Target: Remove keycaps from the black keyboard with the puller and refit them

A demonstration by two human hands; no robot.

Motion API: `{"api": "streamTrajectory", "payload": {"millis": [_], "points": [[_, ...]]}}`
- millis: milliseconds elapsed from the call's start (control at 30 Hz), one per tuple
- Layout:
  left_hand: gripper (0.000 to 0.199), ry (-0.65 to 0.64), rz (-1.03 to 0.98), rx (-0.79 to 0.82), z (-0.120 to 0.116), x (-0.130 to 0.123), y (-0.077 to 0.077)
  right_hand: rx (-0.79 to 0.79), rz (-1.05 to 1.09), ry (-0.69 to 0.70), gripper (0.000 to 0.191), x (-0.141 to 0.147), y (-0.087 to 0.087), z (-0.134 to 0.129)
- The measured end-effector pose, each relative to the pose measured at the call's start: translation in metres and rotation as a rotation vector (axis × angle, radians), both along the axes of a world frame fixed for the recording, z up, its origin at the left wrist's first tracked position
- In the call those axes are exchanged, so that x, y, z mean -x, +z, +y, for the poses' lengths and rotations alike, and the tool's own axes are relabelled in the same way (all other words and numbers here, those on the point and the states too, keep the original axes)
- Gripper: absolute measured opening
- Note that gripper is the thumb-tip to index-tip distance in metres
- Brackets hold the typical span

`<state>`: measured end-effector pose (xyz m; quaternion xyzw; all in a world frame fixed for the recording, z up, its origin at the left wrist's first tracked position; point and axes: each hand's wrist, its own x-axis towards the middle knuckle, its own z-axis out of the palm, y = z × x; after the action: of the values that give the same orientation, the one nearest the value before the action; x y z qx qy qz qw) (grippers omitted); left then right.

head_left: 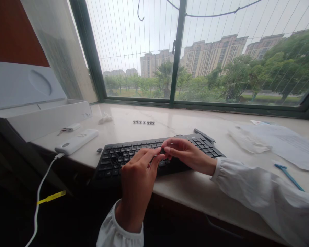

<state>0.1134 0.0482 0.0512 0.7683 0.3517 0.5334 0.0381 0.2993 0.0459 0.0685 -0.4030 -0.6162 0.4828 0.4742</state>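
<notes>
A black keyboard (134, 152) lies on the pale stone sill, with dark gaps among its keys on the left side. Above its middle, my left hand (141, 168) and my right hand (182, 151) meet at the fingertips. Both pinch a small dark keycap (162, 150), mostly covered by the fingers. One loose black keycap (99, 150) rests just off the keyboard's left end. Farther back, several small keycaps (143, 122) stand in a row. My hands hide part of the middle keys.
A white power bank (77, 141) with a white cable (38, 192) lies left, before an open white box (48, 118). At right are crumpled tissue (249, 140), printed paper (290, 145) and a teal razor-shaped tool (289, 176). A window (173, 68) backs the sill.
</notes>
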Motion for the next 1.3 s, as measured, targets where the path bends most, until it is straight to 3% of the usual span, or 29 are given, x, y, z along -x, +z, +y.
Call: {"api": "streamTrajectory", "payload": {"millis": [200,467,667,933,1100,1300], "points": [[0.013,0.107,0.043,-0.13,-0.005,0.001,-0.004,-0.009,-0.073,0.032,0.036,0.003,0.008,-0.003],[0.019,-0.071,0.062,-0.037,-0.002,0.002,-0.012,0.052,-0.183,0.099,0.037,-0.005,0.014,0.0],[0.019,0.048,0.055,-0.015,-0.007,0.002,-0.014,0.072,-0.242,-0.041,0.041,-0.005,0.017,0.001],[0.011,0.127,0.121,-0.017,-0.01,-0.001,-0.012,0.021,-0.373,0.019,0.044,-0.008,0.018,0.001],[0.012,0.148,0.126,-0.026,-0.009,-0.003,-0.012,0.018,-0.343,0.106,0.048,-0.01,0.02,0.0],[0.013,0.152,0.17,-0.013,-0.01,0.003,-0.012,-0.212,-0.713,-0.111,0.035,-0.013,0.023,-0.001]]}}
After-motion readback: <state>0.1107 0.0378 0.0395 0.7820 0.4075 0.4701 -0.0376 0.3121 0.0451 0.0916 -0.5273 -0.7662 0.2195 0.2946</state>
